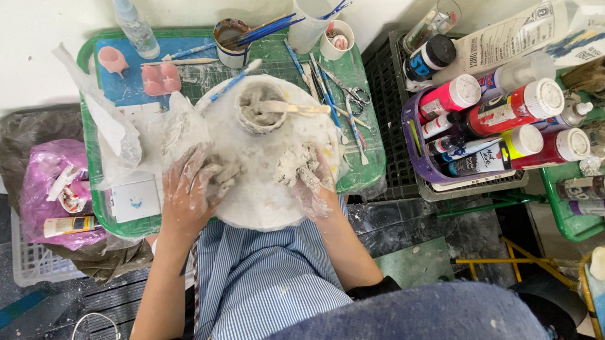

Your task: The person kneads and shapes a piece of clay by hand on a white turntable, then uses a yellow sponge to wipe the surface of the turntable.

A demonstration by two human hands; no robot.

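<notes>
Wet grey clay (292,165) looks rough and matt; the round white board (263,199) beneath looks smeared, the green plastic tray (367,167) glossy.

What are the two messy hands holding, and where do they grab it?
Each holds grey clay over the round white board. The left hand grips a lump of clay by its end; the right hand pinches a smaller clump in its fingertips.

Both bare forearms reach forward, slightly apart. The left hand (193,188) lies palm down, fingers curled and smeared grey. The right hand (310,180) is likewise coated, fingers bent inward.
</notes>
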